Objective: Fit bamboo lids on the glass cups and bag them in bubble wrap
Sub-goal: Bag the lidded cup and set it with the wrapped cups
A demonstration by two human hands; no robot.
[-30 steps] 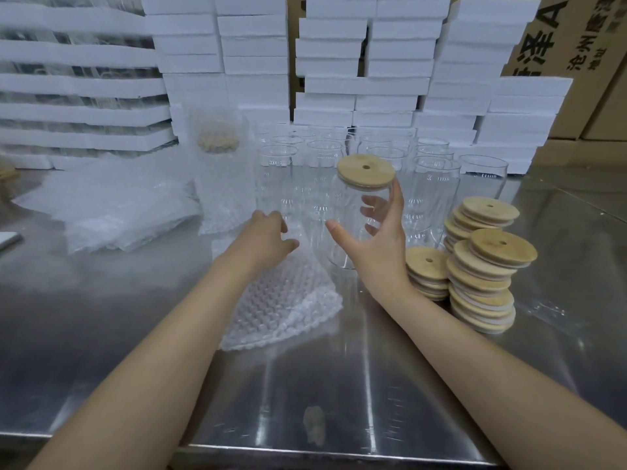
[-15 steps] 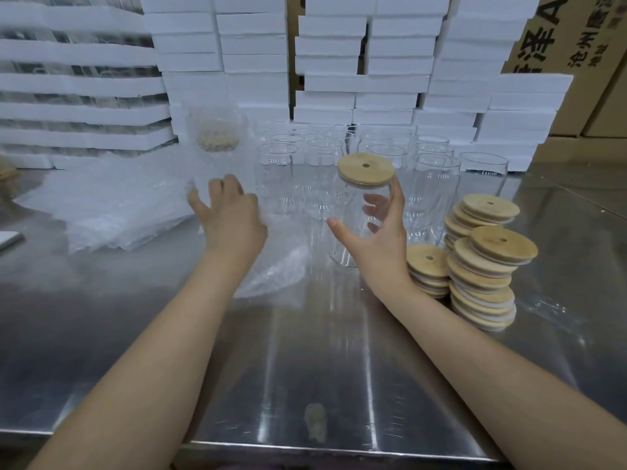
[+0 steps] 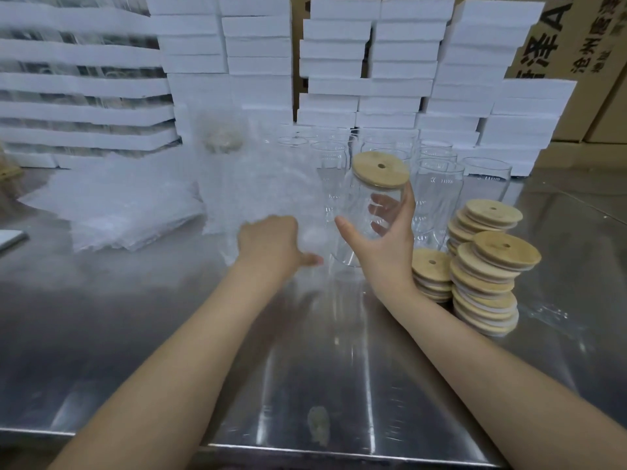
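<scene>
Glass cup [image 3: 366,225], capped with a bamboo lid [image 3: 380,169], stands upright in the right hand [image 3: 383,252], which has its thumb on the near wall and its fingers curled round the far side. Whether the base touches the steel table [image 3: 305,368] is unclear.

Just left of that grip, the left hand [image 3: 271,242] curls on a blurred bubble-wrap bag [image 3: 271,184] that rises above it.

The likeliest trouble is the bag's mouth, which cannot be made out. If it is not spread, the lid's edge may snag and pop off. Smooth glass could also slip from a one-handed hold, and the right forearm passes close to the lid stacks [image 3: 488,276] right of the grip.

The held cup is empty, and the bag looks empty too. The open cups [image 3: 437,184] just beyond the grip hold nothing. Farther left, a bagged cup [image 3: 220,144] seems finished.
</scene>
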